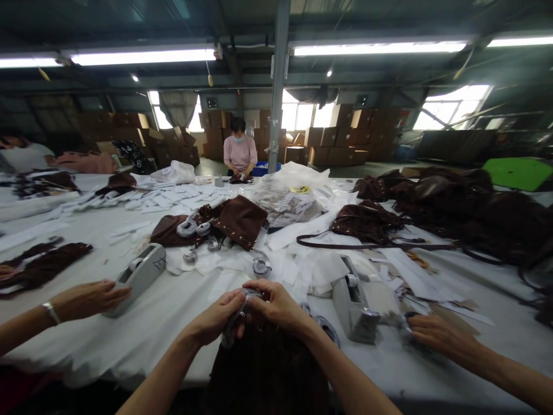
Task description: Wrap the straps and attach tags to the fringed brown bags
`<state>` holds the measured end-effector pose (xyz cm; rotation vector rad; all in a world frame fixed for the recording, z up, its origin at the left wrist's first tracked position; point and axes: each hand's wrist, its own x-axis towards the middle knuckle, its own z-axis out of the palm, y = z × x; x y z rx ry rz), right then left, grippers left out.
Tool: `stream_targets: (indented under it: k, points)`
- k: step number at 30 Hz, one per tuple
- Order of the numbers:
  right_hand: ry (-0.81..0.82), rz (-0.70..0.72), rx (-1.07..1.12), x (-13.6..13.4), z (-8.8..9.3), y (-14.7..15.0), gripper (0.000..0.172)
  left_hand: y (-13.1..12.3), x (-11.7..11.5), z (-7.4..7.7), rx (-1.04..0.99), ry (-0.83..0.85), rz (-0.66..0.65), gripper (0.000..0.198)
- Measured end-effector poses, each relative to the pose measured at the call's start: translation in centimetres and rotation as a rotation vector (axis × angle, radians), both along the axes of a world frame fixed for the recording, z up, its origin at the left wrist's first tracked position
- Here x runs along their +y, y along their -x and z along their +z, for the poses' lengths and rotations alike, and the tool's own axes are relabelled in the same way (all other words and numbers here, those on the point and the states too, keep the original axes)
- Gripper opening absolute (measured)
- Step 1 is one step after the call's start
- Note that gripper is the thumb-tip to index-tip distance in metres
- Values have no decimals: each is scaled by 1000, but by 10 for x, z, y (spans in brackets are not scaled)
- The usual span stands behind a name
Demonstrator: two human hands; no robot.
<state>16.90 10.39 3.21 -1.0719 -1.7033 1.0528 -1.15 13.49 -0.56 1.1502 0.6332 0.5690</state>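
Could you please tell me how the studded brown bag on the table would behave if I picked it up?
The brown bag will likely flop, since it lies slumped on the table. It is probably fairly light, its metal studs adding little.
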Motion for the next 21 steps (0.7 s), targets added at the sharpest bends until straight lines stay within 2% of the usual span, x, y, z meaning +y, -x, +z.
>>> stream_targets:
  k: [3, 7, 11, 16, 21]
  points:
    - [-17, 53, -36, -4, 1, -1, 38, -2, -1, -2, 0, 11, -28, 39]
    - [-96, 91, -105, -4, 4, 0, 27, -6, -3, -1, -63, 42, -4, 40]
    - [-183, 73, -202, 1, 1, -1, 23, -8, -2, 1, -90, 70, -3, 42]
    - [-304, 50, -354, 0, -4, -5, 19, -4, -3, 2, 11, 40, -14, 41]
    - [-407, 99, -443, -6, -11, -11, 25, 2, -5, 0, 171, 23, -61, 47]
